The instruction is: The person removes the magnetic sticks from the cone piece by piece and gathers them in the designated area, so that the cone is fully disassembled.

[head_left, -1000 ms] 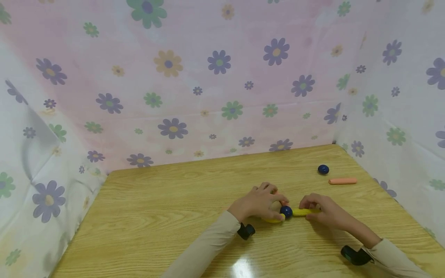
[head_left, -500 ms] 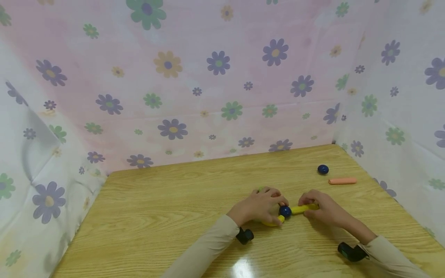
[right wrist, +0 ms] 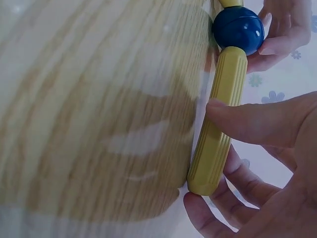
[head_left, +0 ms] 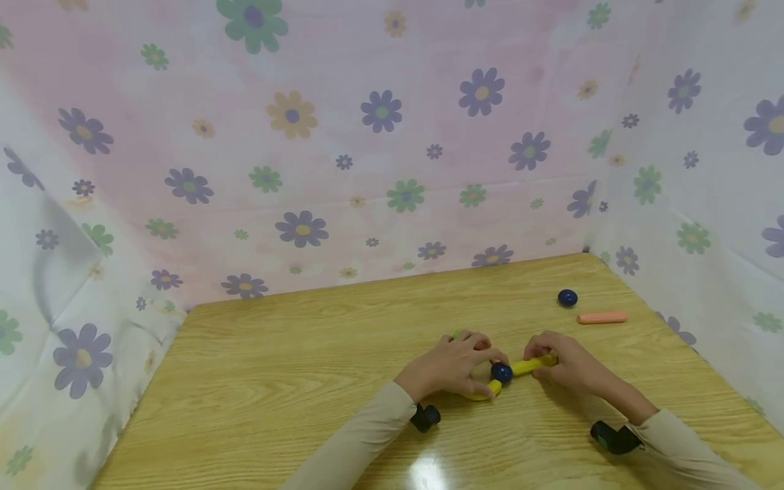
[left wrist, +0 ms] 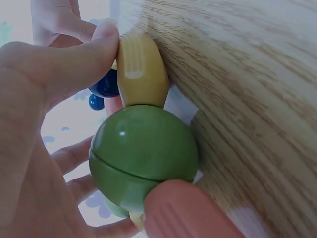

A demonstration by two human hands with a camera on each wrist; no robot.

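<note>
My left hand (head_left: 450, 365) curls over a joined set of toy rods and balls, its thumb on a short yellow rod (left wrist: 142, 69). In the left wrist view, that rod meets a green ball (left wrist: 143, 148), which a salmon rod (left wrist: 185, 213) also touches. My right hand (head_left: 566, 364) pinches a ridged yellow rod (right wrist: 210, 153) between thumb and fingers. This rod's far end touches a dark blue ball (right wrist: 238, 29) between the hands, beside the left fingertips. Part of the set is hidden under my left palm.
Farther back on the right of the wooden table (head_left: 294, 381) lie a loose dark blue ball (head_left: 567, 297) and a loose salmon rod (head_left: 603, 317). A flowered cloth (head_left: 343, 170) stands behind the table and along its sides.
The right hand has tilted its yellow rod, so the outer end points farther back. The left hand and the joined pieces have shifted slightly. Loose pieces remain where they were.
</note>
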